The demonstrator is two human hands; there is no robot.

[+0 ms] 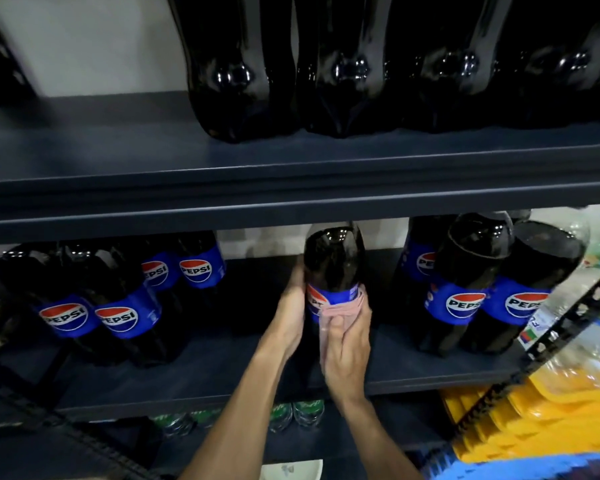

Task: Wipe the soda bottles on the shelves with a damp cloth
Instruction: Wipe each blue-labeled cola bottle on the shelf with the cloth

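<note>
A large dark Pepsi bottle [333,261] with a blue label stands at the middle of the lower shelf [430,372]. My left hand [291,313] grips its left side at label height. My right hand [347,355] presses a pink cloth [340,311] against the label, with the cloth wrapped round the bottle's front and right side. The bottle's lower half is hidden behind my hands.
More Pepsi bottles [125,306] stand on the left, and others [465,296] on the right of the same shelf. Big dark bottles [232,74] line the upper shelf [118,161]. Green-labelled bottles [305,410] sit below, yellow packs [520,420] and clear bottles at the right.
</note>
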